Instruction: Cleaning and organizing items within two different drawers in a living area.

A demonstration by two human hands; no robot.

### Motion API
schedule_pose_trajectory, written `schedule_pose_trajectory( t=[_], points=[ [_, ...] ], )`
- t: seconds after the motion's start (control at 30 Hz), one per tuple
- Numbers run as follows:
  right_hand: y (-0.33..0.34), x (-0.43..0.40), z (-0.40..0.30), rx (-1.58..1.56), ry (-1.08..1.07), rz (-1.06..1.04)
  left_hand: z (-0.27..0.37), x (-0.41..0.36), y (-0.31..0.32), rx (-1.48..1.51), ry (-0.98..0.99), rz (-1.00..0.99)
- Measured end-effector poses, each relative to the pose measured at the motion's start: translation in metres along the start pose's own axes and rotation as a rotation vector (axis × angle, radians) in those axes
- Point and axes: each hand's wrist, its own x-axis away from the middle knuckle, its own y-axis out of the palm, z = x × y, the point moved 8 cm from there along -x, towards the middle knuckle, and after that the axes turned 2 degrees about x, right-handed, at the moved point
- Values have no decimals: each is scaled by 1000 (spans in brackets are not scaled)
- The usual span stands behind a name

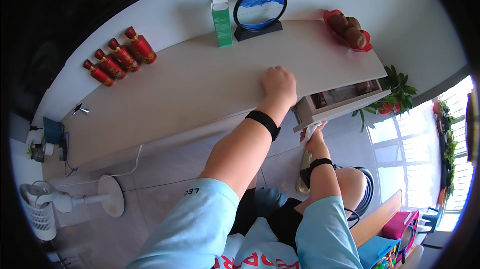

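My left hand (278,85) rests as a loose fist on the top of a long pale cabinet (210,74), near its front edge. Nothing shows in its fingers, though their undersides are hidden. Just right of it, a drawer (348,104) stands pulled out, with small items inside that are hard to make out. Below the drawer's front panel, my right hand (318,137) grips a crumpled white cloth or tissue (309,134). Its fingers reach up to the panel's lower edge. Both wrists wear black bands.
Along the wall stand several red bottles (122,55), a green box (222,25), a round sand picture (260,8) and a red fruit bowl (367,45). A leafy plant (399,85) grows beside the drawer. A white fan (84,198) with a cord is on the floor at left.
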Motion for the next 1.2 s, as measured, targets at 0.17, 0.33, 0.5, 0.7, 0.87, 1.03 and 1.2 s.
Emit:
schedule_pose_trajectory(
  t=[0.17, 0.33, 0.5, 0.7, 0.87, 1.03, 1.2],
  points=[
    [-54, 17, -1, 174, -132, 80, -2, 6, 0, 17, -7, 230],
    [-90, 72, -63, 818, -332, 317, 1, 13, 2, -91, 35, 405],
    [-21, 196, -145, 1360, -1120, 801, -4, 27, -7, -7, 200, 446],
    [56, 220, -122, 1694, -1093, 237, 6, 34, -11, 28, 294, 489],
    [59, 209, -117, 1670, -884, 69, 9, 33, -10, 20, 310, 507],
    [70, 219, -123, 1819, -659, 52, 7, 32, -10, -1, 285, 471],
    [69, 218, -119, 1954, -574, 113, 10, 31, -8, -12, 289, 451]
  ],
)
